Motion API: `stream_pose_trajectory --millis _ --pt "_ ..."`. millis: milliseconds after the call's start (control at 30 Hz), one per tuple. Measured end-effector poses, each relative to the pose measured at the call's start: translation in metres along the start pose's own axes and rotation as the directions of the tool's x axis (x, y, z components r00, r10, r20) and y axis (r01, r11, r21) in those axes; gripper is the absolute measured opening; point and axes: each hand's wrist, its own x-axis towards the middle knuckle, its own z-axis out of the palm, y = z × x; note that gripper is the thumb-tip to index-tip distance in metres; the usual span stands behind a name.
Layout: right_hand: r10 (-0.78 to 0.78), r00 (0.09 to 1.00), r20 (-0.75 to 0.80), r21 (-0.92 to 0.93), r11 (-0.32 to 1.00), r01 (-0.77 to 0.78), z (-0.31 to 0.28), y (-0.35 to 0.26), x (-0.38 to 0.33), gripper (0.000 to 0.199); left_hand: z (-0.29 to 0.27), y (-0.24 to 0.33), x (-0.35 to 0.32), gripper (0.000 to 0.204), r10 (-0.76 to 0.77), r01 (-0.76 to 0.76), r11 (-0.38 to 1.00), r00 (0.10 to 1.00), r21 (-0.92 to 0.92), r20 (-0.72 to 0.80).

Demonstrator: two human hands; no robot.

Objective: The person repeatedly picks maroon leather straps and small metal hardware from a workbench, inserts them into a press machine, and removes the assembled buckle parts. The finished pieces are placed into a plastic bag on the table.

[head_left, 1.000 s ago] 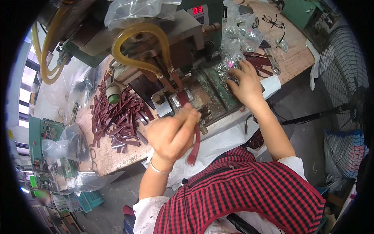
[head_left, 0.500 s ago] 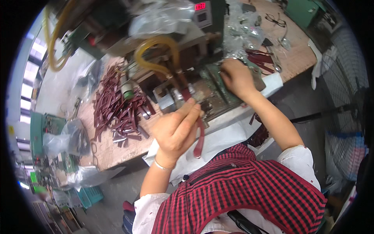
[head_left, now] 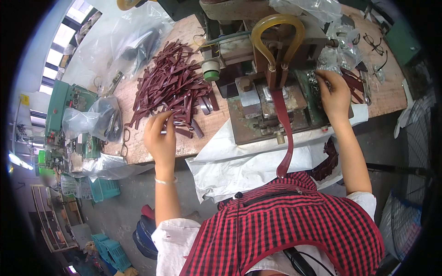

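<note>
My left hand (head_left: pixel 160 138) is at the near edge of a pile of dark red strips (head_left: pixel 172 83), its fingers bent and apart over the outermost pieces. One long dark red strip (head_left: pixel 282 122), shaped like an eyeglass temple, hangs out of the bench press (head_left: pixel 244 115) toward me, with neither hand on it. On the press's right side, my right hand (head_left: pixel 336 99) rests by a trough of small metal bits (head_left: pixel 312 85). Its thumb and fingertips are curled together; whatever they pinch is too small to make out.
A yellow hose (head_left: pixel 294 23) loops above the press, with a green-tipped knob (head_left: pixel 211 73) to its left. White cloth (head_left: pixel 216 170) drapes the bench's front. Bagged parts (head_left: pixel 92 119) lie left; glasses (head_left: pixel 374 43) and more strips (head_left: pixel 353 85) lie right.
My left hand has let go of the strip at the press and moved left to the pile. The strip stays hanging from the press. My right hand keeps its place; the view has shifted.
</note>
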Motion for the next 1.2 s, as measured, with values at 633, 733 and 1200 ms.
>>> stream_pose_trajectory --millis 633,733,1200 --pt "0.105 0.972 0.212 0.48 0.855 -0.197 -0.045 -0.091 0.009 0.016 0.052 -0.003 0.006 0.015 -0.345 0.42 0.89 0.876 -0.18 0.338" --pt "0.116 0.977 0.181 0.573 0.794 -0.201 -0.016 -0.107 0.017 0.019 0.065 0.005 -0.009 0.012 -0.415 0.541 0.603 0.841 -0.587 0.348" --pt "0.204 0.801 0.563 0.726 0.341 -0.597 -0.038 -0.154 0.017 0.046 0.018 0.15 0.071 0.01 0.0 -0.186 0.541 0.975 -0.82 -0.221"
